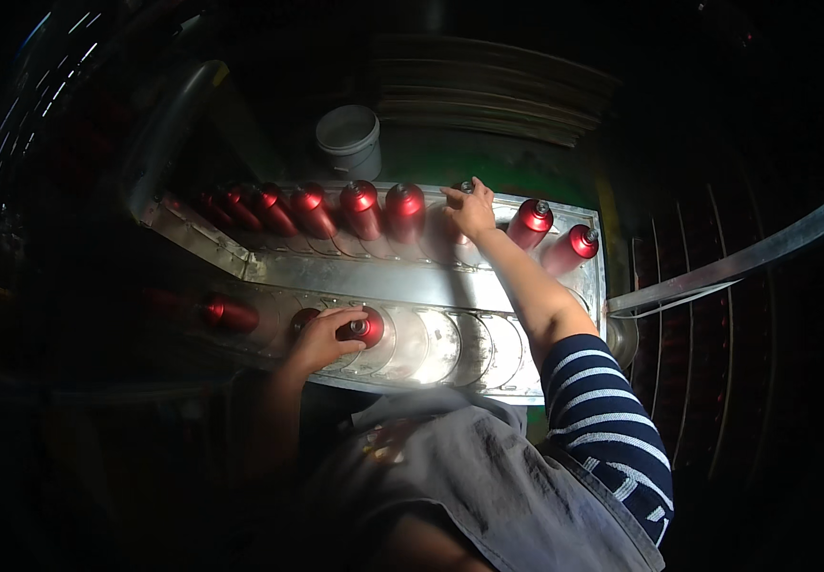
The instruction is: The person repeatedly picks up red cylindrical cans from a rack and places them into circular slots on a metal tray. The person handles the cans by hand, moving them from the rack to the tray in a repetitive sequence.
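Observation:
Red metal bottles with narrow threaded necks stand in two rows on a looped metal conveyor. On the near row, my left hand (327, 337) is closed round the top of a red bottle (372, 329), with another bottle (302, 319) partly hidden behind its fingers. My right hand (472, 207) reaches to the far row, fingers at the neck of a bottle (466, 187) whose body it mostly covers. To its right stand a red bottle (530, 223) and one more (575, 250); several others, such as this bottle (404, 207), line up to its left.
A white plastic bucket (359, 154) stands beyond the far row. A raised metal divider (376, 279) runs between the rows. A long metal strip (740, 264) juts out at the right, above dark racks. Another bottle (229, 313) is at the near row's left.

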{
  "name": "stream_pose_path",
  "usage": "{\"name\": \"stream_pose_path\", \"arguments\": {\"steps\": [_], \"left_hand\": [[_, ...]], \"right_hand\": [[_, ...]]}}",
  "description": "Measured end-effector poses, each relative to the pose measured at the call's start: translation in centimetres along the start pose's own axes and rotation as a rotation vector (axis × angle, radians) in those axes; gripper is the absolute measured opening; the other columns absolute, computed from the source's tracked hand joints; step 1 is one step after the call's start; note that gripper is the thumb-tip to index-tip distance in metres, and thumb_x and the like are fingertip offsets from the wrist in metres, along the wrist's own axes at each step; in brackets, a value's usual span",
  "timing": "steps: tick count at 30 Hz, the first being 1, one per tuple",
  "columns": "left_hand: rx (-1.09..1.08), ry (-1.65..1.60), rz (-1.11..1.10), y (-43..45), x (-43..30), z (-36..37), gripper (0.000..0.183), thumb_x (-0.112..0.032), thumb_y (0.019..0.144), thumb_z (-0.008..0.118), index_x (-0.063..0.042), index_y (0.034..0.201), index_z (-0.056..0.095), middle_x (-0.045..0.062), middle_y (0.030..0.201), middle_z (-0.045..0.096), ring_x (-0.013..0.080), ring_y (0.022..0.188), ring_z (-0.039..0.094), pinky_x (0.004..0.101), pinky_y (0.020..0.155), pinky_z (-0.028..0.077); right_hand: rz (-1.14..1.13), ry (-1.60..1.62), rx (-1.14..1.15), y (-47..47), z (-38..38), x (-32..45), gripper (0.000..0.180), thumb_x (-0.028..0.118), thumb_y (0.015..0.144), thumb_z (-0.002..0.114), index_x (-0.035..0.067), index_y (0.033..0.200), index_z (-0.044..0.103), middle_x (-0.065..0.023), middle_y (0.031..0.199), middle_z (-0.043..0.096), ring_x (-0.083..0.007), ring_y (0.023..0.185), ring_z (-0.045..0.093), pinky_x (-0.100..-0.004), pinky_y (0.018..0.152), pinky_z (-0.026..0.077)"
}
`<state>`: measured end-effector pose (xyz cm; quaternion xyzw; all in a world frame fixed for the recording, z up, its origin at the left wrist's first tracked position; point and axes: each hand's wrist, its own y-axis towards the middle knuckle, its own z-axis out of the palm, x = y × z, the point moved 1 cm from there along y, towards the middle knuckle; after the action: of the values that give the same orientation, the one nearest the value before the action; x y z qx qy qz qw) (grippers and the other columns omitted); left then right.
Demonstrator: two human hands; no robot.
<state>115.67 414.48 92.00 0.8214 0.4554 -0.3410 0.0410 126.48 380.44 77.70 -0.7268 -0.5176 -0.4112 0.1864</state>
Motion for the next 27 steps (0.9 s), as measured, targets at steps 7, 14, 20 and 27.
{"name": "stream_pose_path", "arguments": {"steps": [7, 14, 20, 27], "left_hand": [[-0.007, 0.094, 0.107, 2.5, -5.4, 8.0, 0.037, -0.007, 0.077, 0.075, -0.013, 0.112, 0.066, 0.007, 0.130, 0.064, 0.0328, 0.129, 0.052, 0.0398, 0.101, 0.047], [0.087, 0.083, 0.265, 3.4, -9.2, 12.3, 0.031, -0.005, 0.076, 0.073, -0.011, 0.105, 0.067, 0.009, 0.122, 0.068, 0.0349, 0.124, 0.055, 0.0393, 0.100, 0.047], [-0.148, 0.136, 0.408, 2.4, -22.6, 20.5, 0.033, -0.001, 0.077, 0.070, -0.004, 0.109, 0.065, 0.013, 0.125, 0.064, 0.0312, 0.121, 0.054, 0.0404, 0.103, 0.044], [0.100, -0.481, 0.134, -0.3, -37.0, 38.7, 0.012, 0.002, 0.089, 0.062, 0.001, 0.101, 0.066, 0.011, 0.096, 0.072, 0.0143, 0.084, 0.067, 0.0242, 0.072, 0.051]], "right_hand": [[-0.261, 0.338, -0.231, -13.0, -10.2, -3.3, 0.041, 0.000, 0.079, 0.066, 0.021, 0.113, 0.074, -0.0175, 0.136, 0.050, -0.0353, 0.125, 0.046, -0.0429, 0.109, 0.036], [0.299, 0.600, -0.375, -33.8, -16.9, -10.3, 0.027, -0.007, 0.085, 0.059, 0.005, 0.105, 0.073, -0.0073, 0.119, 0.055, -0.0119, 0.094, 0.059, -0.0226, 0.073, 0.053], [0.436, 0.451, -0.598, -47.8, -29.6, -20.5, 0.026, -0.003, 0.083, 0.061, 0.006, 0.104, 0.072, -0.0066, 0.105, 0.063, -0.0167, 0.095, 0.060, -0.0283, 0.082, 0.050], [0.579, 0.804, -0.637, -61.0, -41.8, -30.6, 0.026, -0.002, 0.090, 0.058, 0.005, 0.111, 0.071, -0.0069, 0.106, 0.059, -0.0140, 0.086, 0.064, -0.0267, 0.077, 0.056]]}}
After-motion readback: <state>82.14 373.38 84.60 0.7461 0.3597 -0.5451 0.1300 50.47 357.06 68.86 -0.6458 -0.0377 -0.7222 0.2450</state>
